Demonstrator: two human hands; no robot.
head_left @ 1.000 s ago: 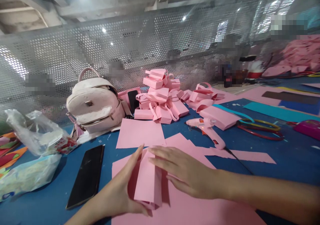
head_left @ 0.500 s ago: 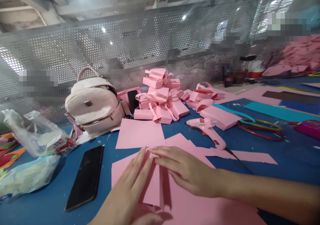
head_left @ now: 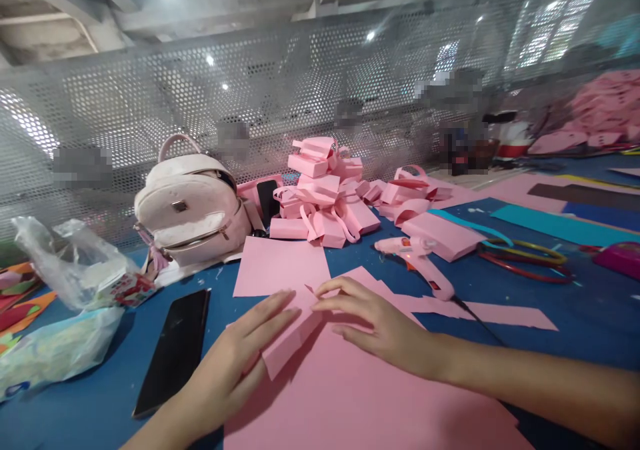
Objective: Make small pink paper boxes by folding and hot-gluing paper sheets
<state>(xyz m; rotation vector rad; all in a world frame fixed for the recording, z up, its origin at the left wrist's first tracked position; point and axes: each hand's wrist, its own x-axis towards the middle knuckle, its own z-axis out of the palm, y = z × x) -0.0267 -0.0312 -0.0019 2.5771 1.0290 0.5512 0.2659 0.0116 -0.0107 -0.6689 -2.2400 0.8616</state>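
A folded piece of pink paper point(head_left: 293, 340) is tilted up between my two hands, its long side facing me. My left hand point(head_left: 233, 353) grips it along the left, fingers over the top and thumb low behind the near end. At the far end, the bent fingers of my right hand point(head_left: 383, 330) close on its edge. Larger pink paper sheets point(head_left: 380, 403) lie beneath both hands. Just beyond them is a flat pink sheet point(head_left: 280, 267). To the right rests a pink hot glue gun point(head_left: 423, 263), its cord trailing toward my right forearm.
Folded pink paper pieces point(head_left: 323, 190) are heaped at the back beside a pale backpack point(head_left: 195, 203). A black phone point(head_left: 173, 353) and plastic bags point(head_left: 65, 350) lie left. Coloured hoops point(head_left: 530, 263) and a turquoise strip point(head_left: 560, 223) sit right. A perforated metal screen point(head_left: 280, 83) stands behind.
The folded paper has been lifted and turned from lying flat to tilted, its near end swinging left. My left hand has shifted left around it; my right fingers are more bent.
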